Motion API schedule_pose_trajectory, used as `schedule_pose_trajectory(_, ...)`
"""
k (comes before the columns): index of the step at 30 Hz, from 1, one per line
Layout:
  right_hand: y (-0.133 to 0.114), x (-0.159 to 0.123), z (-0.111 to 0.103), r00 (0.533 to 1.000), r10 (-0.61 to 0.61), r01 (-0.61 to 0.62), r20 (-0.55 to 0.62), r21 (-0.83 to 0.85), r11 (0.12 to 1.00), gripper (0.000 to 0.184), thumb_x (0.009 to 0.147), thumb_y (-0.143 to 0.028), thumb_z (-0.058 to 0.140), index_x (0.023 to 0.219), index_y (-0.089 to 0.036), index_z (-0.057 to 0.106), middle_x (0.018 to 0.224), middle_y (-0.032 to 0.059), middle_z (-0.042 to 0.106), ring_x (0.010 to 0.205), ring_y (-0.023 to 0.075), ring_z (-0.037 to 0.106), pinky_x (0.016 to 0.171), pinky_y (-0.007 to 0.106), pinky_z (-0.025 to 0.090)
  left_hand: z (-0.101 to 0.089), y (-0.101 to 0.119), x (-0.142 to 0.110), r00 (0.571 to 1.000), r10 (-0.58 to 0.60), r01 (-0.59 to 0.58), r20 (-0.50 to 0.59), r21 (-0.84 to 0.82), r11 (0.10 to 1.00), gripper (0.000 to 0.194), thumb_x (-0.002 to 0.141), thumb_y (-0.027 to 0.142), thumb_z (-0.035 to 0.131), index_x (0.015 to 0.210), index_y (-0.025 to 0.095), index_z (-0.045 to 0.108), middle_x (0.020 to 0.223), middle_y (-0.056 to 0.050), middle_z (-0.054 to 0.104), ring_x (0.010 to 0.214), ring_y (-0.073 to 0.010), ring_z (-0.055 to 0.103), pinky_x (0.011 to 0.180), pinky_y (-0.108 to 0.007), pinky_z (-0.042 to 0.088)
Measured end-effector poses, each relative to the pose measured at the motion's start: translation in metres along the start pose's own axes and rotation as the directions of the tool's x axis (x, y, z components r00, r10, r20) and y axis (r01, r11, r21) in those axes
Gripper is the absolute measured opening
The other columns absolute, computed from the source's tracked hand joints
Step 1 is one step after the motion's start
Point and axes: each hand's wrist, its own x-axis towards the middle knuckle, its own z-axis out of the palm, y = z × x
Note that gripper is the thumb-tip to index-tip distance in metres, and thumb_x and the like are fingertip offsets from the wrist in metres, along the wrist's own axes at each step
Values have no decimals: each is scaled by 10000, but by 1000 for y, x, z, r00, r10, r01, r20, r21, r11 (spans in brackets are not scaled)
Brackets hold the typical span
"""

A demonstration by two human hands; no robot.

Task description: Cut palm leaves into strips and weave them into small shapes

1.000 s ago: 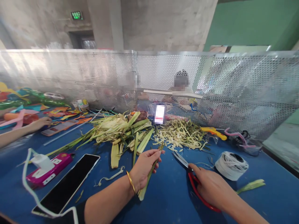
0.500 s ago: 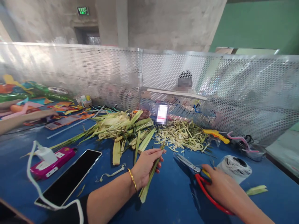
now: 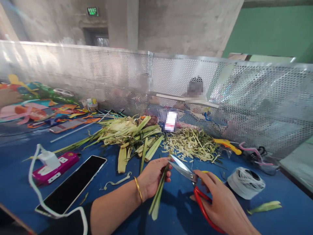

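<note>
My left hand [image 3: 155,178] pinches a small bundle of green leaf strips [image 3: 158,199], which look like corn husk; their wide ends hang down below the palm. In my right hand [image 3: 217,195] is a pair of scissors [image 3: 187,171] with red handles. The blades are parted, and their tips reach the top end of the strips beside my left fingertips. Whether they touch the strips I cannot tell. Beyond my hands lie a heap of longer husk leaves [image 3: 119,132] and a pile of short cut scraps [image 3: 193,143].
To the right are a roll of white string [image 3: 245,182], a yellow glue gun [image 3: 227,145] and a loose husk piece [image 3: 265,207]. A black phone [image 3: 73,184] and a purple power strip [image 3: 56,168] with a white cable lie left. A perforated metal screen [image 3: 110,78] stands behind, with a lit phone [image 3: 170,120] before it.
My right hand has raised the scissors and brought them left, up to the strips' top end, with the blades now parted. At the far left, another person's hands have drawn back.
</note>
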Motion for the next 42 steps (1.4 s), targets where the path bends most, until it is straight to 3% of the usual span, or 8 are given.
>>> schedule_pose_trajectory(12,10,-3,12,986,-148,127,-73,-232,964,486,803,-385,588,1243,-193,514,1050,118,665,866,247,678,656,314,572,4,-2,-4,998,-68,68,-6,97,993,176,853,138,406,695,148,483,617,25,501,422,-41,414,422,-169,344)
schedule_pose_trajectory(19,16,-3,16,976,-201,169,-80,-296,940,432,837,-370,533,1227,-186,550,971,106,689,748,239,695,558,306,556,3,-3,-3,997,-72,72,-8,56,996,154,877,207,460,744,151,513,604,31,522,425,-44,434,436,-165,363)
schedule_pose_trajectory(25,21,2,3,994,103,-108,-44,-107,988,417,829,-317,513,1242,-261,538,1038,50,692,801,204,692,631,275,540,-1,0,-2,997,-48,51,-57,37,998,144,861,192,502,901,121,620,669,-3,606,539,-85,579,538,-201,453)
schedule_pose_trajectory(28,28,3,-4,970,241,-229,28,-226,947,352,821,-362,521,1139,-244,616,985,66,714,798,249,690,619,316,519,-2,2,-3,998,-5,10,-65,78,997,147,836,220,559,906,112,631,796,-61,685,696,-129,657,617,-212,479)
schedule_pose_trajectory(32,36,0,-13,944,275,-180,184,-412,893,246,812,-273,543,1021,-246,668,857,68,717,762,255,689,581,299,487,-1,6,-6,999,-35,36,-16,73,997,123,826,223,574,849,114,626,848,-80,716,742,-149,678,613,-209,484)
schedule_pose_trajectory(36,27,1,-23,968,151,-60,199,-403,913,228,729,-156,605,928,-222,696,880,73,692,770,250,678,672,344,523,4,5,-10,979,-197,199,46,-36,979,121,832,193,564,830,96,636,828,-78,721,746,-146,680,632,-215,503)
schedule_pose_trajectory(39,5,5,-24,997,-61,53,-39,-182,982,358,793,-204,562,1147,-219,619,1101,94,655,954,237,646,804,366,529,10,-1,-14,959,-267,276,99,-97,956,127,828,188,573,844,84,643,799,-92,716,796,-162,680,689,-233,511)
schedule_pose_trajectory(42,-20,8,-17,946,-254,261,-200,13,965,412,819,-217,529,1229,-230,572,1175,92,632,1071,221,596,878,345,510,18,-11,-19,955,-274,288,113,-131,949,122,822,189,570,824,94,647,790,-76,710,718,-132,664,707,-225,501)
